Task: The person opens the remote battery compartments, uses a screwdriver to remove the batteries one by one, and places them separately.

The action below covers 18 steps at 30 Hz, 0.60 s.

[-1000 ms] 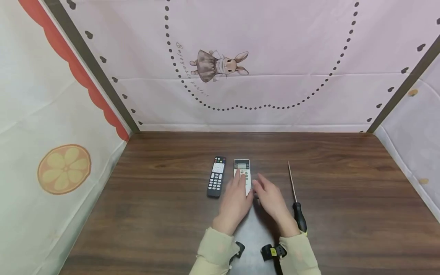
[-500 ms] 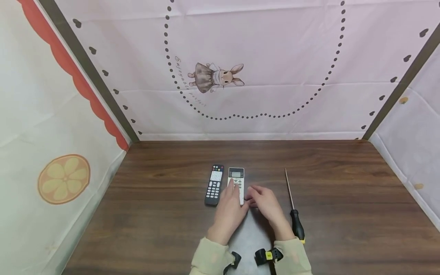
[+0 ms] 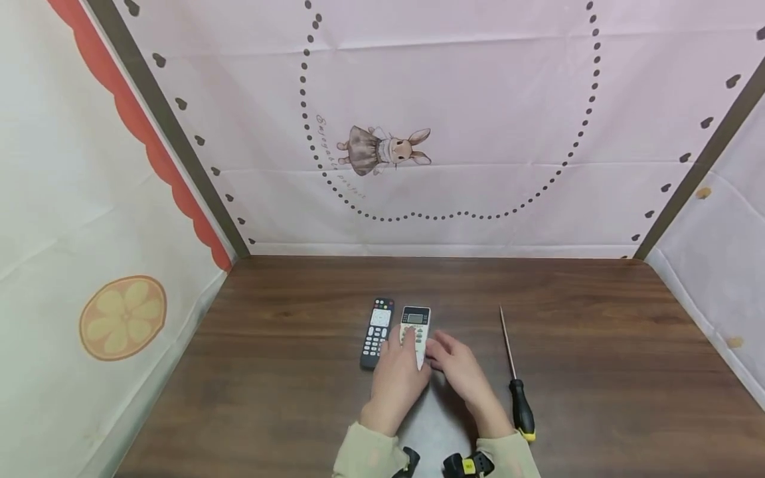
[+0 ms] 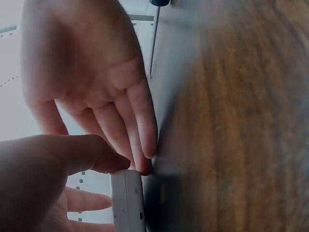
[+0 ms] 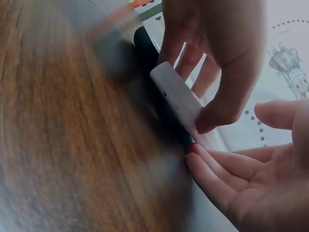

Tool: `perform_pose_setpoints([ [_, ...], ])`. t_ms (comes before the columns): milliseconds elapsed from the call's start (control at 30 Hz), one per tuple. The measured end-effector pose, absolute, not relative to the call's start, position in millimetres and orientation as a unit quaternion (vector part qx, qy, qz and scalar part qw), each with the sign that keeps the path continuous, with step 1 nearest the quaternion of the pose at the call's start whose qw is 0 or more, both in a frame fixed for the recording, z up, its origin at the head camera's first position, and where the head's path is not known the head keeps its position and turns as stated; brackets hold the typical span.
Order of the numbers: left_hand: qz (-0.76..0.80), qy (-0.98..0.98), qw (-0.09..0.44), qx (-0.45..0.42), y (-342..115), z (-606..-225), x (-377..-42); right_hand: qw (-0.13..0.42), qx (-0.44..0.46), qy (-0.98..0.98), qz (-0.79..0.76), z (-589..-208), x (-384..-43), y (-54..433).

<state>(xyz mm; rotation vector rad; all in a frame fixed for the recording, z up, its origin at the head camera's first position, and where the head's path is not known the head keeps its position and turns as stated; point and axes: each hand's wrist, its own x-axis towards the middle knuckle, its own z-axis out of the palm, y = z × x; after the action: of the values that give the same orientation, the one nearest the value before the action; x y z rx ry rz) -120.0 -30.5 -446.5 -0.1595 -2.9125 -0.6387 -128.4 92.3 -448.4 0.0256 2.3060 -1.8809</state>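
Observation:
A white remote control with a small display lies near the middle of the table, its lower part covered by my left hand. That hand holds it across its width: the right wrist view shows the thumb on one side of the white remote and fingers on the other. Fingers loosely extended, my right hand is by the remote's right edge; in the left wrist view its fingertips come close to the end of the casing, and I cannot tell if they touch. A black remote control lies just left of the white one, by the left fingers.
A screwdriver with a black handle lies on the wooden table, right of the right hand. A grey strip runs beneath the forearms. Printed cloth walls enclose the table at the back and sides.
The white remote has shifted left, closer to the black one, with the left hand on it. My right hand has stayed by its right edge. The head view has tilted upward.

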Motion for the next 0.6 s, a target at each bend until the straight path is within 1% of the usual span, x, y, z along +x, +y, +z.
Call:
perform_pose_setpoints([
  [133,-0.233,-0.968,0.079,-0.058,-29,-445,-120,0.096,0.008,0.748,-0.657,-449,-125,95],
  [300,-0.324,-0.943,0.051,-0.052,-25,-442,-123,0.097,0.000,0.735,-0.672,-448,-124,94],
  [400,-0.381,-0.923,0.033,-0.036,-25,-441,-124,0.087,-0.012,0.742,-0.665,-447,-123,90],
  [600,-0.489,-0.872,0.028,-0.013,-33,-445,-127,0.062,-0.038,0.791,-0.608,-441,-121,85],
])
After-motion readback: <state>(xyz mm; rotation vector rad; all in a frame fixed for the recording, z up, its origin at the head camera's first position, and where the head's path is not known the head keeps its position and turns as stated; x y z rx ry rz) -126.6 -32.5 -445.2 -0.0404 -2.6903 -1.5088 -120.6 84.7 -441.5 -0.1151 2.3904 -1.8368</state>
